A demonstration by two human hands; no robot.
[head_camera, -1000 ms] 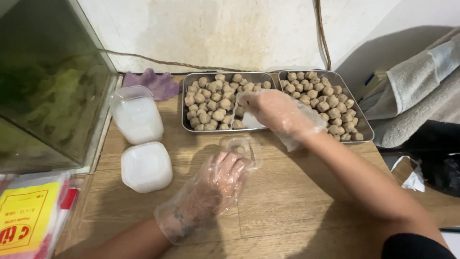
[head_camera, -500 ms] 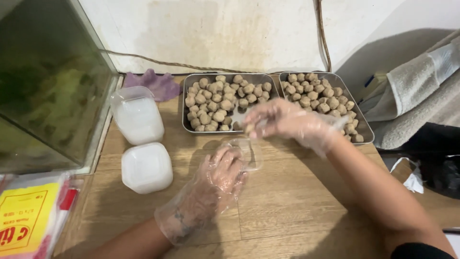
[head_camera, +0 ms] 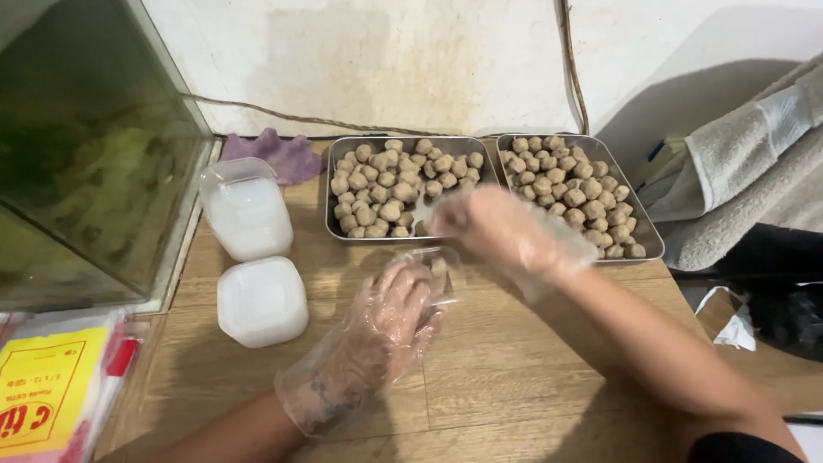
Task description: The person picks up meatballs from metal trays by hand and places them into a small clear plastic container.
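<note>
1. Head view, nearest the camera: the left hand (head_camera: 390, 321), in a loose clear plastic glove, rests on the wooden table (head_camera: 514, 386) with its fingers curled round the side of a small clear plastic cup (head_camera: 433, 270), steadying it upright.
2. The cup stands just beyond the left fingertips, in front of the two trays, and at least one pale ball shows inside it.
3. The right hand (head_camera: 501, 227), also gloved, hovers just above and behind the cup, over the near edge of the trays. Its fingers are bunched together, but motion blur hides whether they pinch a ball, so I cannot tell.
4. To the left, two white lidded tubs sit apart from the hands: the nearer tub (head_camera: 261, 300) and the farther tub (head_camera: 246, 208).
5. Farther back, the left metal tray (head_camera: 343, 233) and the right metal tray (head_camera: 647, 244) lie side by side, touching, both filled with brownish balls (head_camera: 386, 184).
6. A purple cloth (head_camera: 279, 154) lies at the wall, beside a glass tank (head_camera: 94, 154).
</note>
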